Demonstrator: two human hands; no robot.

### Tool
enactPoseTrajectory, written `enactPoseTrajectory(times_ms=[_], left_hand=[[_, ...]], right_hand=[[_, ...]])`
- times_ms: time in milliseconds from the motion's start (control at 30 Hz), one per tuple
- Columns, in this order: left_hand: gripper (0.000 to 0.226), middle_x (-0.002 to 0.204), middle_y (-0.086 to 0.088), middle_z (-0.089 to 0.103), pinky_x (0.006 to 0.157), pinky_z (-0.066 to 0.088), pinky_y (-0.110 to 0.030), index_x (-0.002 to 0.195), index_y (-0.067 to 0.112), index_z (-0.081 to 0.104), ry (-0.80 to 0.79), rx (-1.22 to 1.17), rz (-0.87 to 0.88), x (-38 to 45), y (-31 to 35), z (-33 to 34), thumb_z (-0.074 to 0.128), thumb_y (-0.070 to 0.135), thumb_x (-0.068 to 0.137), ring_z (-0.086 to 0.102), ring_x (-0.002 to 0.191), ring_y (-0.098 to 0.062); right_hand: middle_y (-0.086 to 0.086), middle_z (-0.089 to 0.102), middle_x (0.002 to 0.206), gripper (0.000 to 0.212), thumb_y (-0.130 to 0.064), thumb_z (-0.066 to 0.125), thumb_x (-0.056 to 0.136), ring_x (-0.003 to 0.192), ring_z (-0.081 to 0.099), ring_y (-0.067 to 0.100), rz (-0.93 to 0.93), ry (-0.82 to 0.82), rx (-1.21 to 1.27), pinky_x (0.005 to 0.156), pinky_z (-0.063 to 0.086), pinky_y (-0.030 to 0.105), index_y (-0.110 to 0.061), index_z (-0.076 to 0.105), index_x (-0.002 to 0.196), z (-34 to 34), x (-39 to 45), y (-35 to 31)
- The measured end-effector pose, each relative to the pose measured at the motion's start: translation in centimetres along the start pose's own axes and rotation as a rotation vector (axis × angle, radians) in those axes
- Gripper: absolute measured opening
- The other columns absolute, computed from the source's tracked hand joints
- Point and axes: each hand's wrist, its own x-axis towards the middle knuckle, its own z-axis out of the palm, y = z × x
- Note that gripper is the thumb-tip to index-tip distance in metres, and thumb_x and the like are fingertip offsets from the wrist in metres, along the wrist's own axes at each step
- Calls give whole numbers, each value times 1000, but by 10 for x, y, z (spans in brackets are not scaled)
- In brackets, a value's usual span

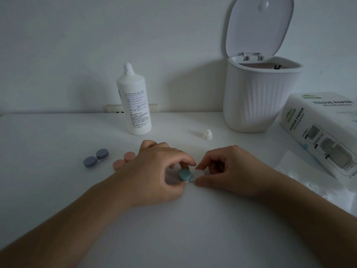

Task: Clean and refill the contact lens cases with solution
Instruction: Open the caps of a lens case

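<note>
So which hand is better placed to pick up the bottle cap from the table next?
Probably the right hand. The bottle cap lies just beyond it, right of the bottle. The left hand pinches the teal cap of the lens case, so it would have to cross over.

Lens cases: apparently three; one bottle; one bin.

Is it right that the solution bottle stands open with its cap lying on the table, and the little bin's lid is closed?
Not quite. The head view shows the bin with its lid flipped up, open. The rest holds: the solution bottle stands uncapped, and its cap lies on the table.
</note>
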Motion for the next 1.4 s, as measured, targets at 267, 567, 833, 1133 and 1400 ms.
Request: enactPoseTrajectory(times_ms=[267,567,833,1133,1400], left_hand=[[42,95,27,59,86,27,-13,110,47,61,-65,-14,5,2,-4,-2,65,62,71,49,96,6],[49,89,23,55,83,45,-43,91,45,49,-18,28,-107,3,-8,0,61,82,63,49,88,-6],[43,114,42,49,82,27,1,111,51,62,-65,-47,-23,-1,2,-6,77,29,78,42,108,11],[29,90,19,66,86,33,-16,103,37,71,-15,-101,28,5,2,-3,83,27,79,54,91,-5],[21,100,18,65,77,42,-17,104,44,73,57,-308,-17,6,-9,0,69,50,84,59,96,-10]], right_hand=[[-18,56,55,20,-43,84,74,51,49,0,18,-13,6,54,39,12,-30,73,85,-1,0,0],[-16,57,55,20,-44,84,74,50,49,0,6,-1,3,55,40,17,-31,72,84,0,-1,2],[-19,55,54,18,-44,84,73,49,47,1,7,-9,13,54,38,14,-34,71,80,0,0,1],[-22,55,54,19,-46,84,74,51,49,0,8,-10,1,56,40,13,-33,71,82,-1,-1,0],[-21,56,56,16,-45,81,75,51,50,0,-1,-5,-27,56,40,13,-34,70,81,0,-2,-2]])
